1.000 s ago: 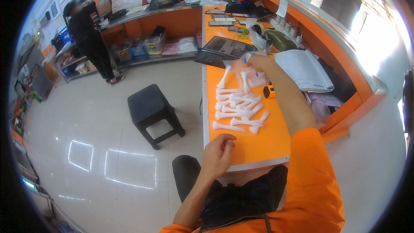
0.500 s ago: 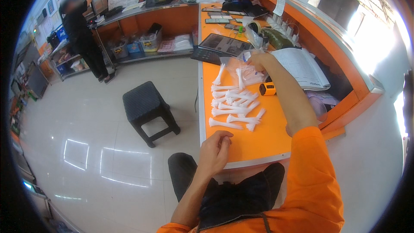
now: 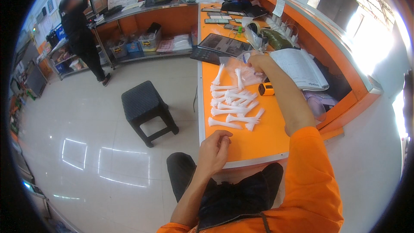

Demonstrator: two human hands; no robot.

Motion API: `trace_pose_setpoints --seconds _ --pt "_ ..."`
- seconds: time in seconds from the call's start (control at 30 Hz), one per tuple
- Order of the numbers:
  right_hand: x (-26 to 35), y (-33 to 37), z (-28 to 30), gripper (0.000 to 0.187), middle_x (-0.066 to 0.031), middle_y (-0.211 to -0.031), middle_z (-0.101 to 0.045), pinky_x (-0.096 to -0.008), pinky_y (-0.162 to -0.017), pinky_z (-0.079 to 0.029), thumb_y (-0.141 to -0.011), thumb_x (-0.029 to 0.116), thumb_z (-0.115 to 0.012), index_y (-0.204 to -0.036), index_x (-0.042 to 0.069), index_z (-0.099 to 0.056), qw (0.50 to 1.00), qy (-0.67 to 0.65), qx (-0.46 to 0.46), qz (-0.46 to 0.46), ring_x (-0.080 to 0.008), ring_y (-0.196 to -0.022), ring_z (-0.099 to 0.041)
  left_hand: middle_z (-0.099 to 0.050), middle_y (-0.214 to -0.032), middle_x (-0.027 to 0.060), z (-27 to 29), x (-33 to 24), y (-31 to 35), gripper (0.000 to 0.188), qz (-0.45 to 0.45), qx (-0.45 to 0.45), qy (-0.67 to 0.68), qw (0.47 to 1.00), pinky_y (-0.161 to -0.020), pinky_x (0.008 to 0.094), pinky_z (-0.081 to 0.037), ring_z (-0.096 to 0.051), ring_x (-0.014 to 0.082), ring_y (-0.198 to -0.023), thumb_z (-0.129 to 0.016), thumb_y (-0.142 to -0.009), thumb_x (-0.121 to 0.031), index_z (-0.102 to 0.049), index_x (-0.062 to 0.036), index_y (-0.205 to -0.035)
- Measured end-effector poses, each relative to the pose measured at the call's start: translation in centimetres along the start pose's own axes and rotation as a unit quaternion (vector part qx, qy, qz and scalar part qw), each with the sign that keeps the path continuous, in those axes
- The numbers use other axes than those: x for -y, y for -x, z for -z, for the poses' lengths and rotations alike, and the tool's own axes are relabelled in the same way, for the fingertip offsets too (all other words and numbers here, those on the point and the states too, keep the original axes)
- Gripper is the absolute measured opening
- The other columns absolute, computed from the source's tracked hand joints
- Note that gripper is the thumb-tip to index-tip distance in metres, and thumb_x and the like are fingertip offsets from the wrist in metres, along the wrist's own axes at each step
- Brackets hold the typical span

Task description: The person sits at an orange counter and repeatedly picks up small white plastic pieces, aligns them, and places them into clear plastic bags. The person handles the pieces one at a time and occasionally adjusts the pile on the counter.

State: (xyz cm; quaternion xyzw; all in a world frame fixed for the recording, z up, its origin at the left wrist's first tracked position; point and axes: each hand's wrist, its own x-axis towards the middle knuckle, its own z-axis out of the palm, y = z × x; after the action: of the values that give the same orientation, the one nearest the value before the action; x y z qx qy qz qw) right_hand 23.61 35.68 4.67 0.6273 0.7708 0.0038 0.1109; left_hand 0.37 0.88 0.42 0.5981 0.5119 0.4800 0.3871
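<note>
Left hand (image 3: 214, 152) loosely curled at the near edge of the orange table (image 3: 267, 143), nothing seen in it. Right hand (image 3: 259, 62) at the clear plastic bag (image 3: 251, 77), beyond the white bundles (image 3: 235, 111); whether its fingers grip cannot be told. A pull on the bag might drag the nearest bundles; a low forearm sweep might knock the yellow-and-black object (image 3: 266, 89). The dark screen device (image 3: 224, 44) and spread papers (image 3: 299, 69) crowd the right hand.
</note>
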Motion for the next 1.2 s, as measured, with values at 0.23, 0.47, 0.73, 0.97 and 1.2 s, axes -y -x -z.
trace_pose_setpoints --seconds 0.23,0.47,0.73,0.97,1.2 --pt "-1.9 -2.3 -1.6 0.058 -0.0115 -0.121 -0.062 -0.0361 -0.092 -0.050 -0.070 -0.004 -0.074 -0.124 0.012 -0.063 0.998 -0.014 0.027 0.058 -0.0275 -0.111 -0.060 -0.067 -0.081 0.0127 0.2 0.3 0.1 0.018 -0.002 -0.002 0.003 1.000 -0.075 0.0306 -0.050 -0.066 0.0195 -0.079 -0.051 -0.094 -0.009 -0.063 0.0028 -0.099" --pt "-3.3 -3.4 -3.0 0.030 -0.0174 -0.114 -0.066 -0.0404 -0.085 -0.053 -0.081 0.021 -0.069 -0.108 0.008 -0.070 0.992 -0.122 -0.027 -0.010 -0.0290 -0.103 -0.066 -0.068 -0.083 0.0136 -0.1 -0.1 0.0 0.019 -0.006 0.003 0.006 1.000 -0.076 0.0306 -0.050 -0.067 0.0209 -0.080 -0.051 -0.094 -0.011 -0.063 0.0028 -0.100" --pt "0.5 0.8 0.3 0.033 -0.0207 -0.112 -0.066 -0.0413 -0.086 -0.052 -0.080 0.019 -0.067 -0.109 0.004 -0.068 0.998 0.033 -0.029 0.050 -0.0325 -0.104 -0.065 -0.068 -0.083 0.0143 0.2 0.3 0.2 0.020 -0.004 -0.004 0.001 1.000 -0.075 0.0314 -0.050 -0.068 0.0216 -0.080 -0.051 -0.094 -0.011 -0.064 0.0024 -0.101" --pt "-2.9 -2.3 -2.9 0.031 -0.0189 -0.111 -0.067 -0.0430 -0.084 -0.052 -0.081 0.018 -0.065 -0.109 0.005 -0.068 0.993 -0.084 -0.079 0.014 -0.0327 -0.103 -0.065 -0.068 -0.083 0.0135 0.1 0.2 0.0 0.020 0.004 0.011 0.009 1.000 -0.076 0.0310 -0.049 -0.066 0.0202 -0.080 -0.052 -0.094 -0.012 -0.063 0.0016 -0.102" --pt "0.4 0.5 1.6 0.046 -0.0168 -0.107 -0.067 -0.0367 -0.081 -0.052 -0.067 0.013 -0.084 -0.110 0.003 -0.068 0.996 0.010 0.031 0.078 -0.0305 -0.094 -0.066 -0.067 -0.082 0.0132 0.4 0.5 0.3 0.020 0.006 -0.003 0.017 1.000 -0.075 0.0299 -0.049 -0.065 0.0189 -0.079 -0.051 -0.094 -0.012 -0.063 0.0021 -0.102"
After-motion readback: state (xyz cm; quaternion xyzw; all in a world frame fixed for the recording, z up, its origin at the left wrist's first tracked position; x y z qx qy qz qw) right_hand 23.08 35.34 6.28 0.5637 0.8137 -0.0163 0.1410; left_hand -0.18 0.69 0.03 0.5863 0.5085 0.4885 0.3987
